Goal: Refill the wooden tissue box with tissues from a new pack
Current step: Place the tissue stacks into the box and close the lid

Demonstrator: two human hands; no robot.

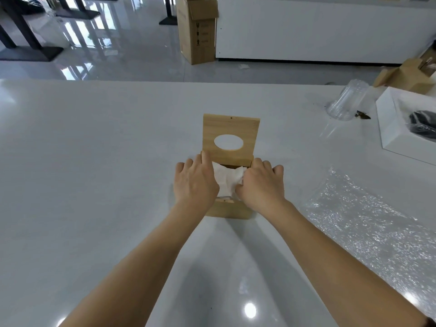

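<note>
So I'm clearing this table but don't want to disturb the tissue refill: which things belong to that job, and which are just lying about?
Part of the job:
- open wooden tissue box with its raised oval-holed lid
- white tissues
- left hand, right hand, both on the tissues

Lying about:
- clear crinkled plastic sheet
- clear plastic cup on its side
- white box

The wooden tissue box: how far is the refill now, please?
Done: the lid stands open, and white tissues already sit inside the wooden tissue box. In hand: the left hand and right hand press the tissues down. Left: pulling a tissue through the lid's oval hole and shutting the lid.
</note>
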